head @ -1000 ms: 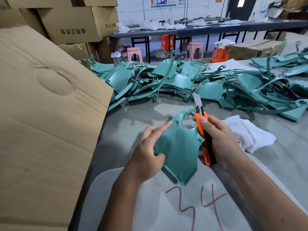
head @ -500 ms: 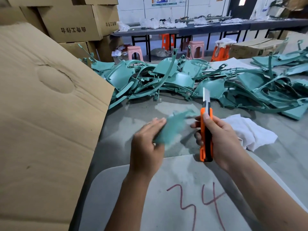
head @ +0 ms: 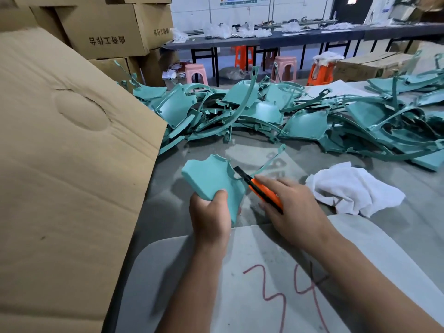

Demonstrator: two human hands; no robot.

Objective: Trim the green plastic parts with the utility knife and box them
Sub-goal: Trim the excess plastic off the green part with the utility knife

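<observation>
While both hands work above the bench, the head view shows the following.

Left hand: the left hand (head: 209,216) has its grip closed around the lower edge of a green part (head: 211,180), fingers curled under it and thumb on top, holding it up off the bench (head: 394,227).

Green part: a flat, shield-like panel with a curved cut-out along its top edge and a thin curved strip (head: 271,159) running up to the right from it; it sits between the two hands, above the pale sheet.

Right hand: the right hand (head: 292,207) has its grip closed around an orange utility knife (head: 260,189), the fingers wrapped over the handle.

Knife: the blade end points up and left and meets the right edge of the green part, where the thin strip joins it.

Pile: a heap of green parts (head: 276,111) lies across the far side of the bench, well apart from the hands.

Cloth: a white cloth (head: 355,188) lies crumpled just right of the right hand.

Cardboard: a large cardboard flap (head: 64,164) fills the left side; stacked cardboard boxes (head: 105,30) stand behind it.

Sheet: a pale grey sheet (head: 252,296) with red handwritten digits lies under the forearms.
</observation>
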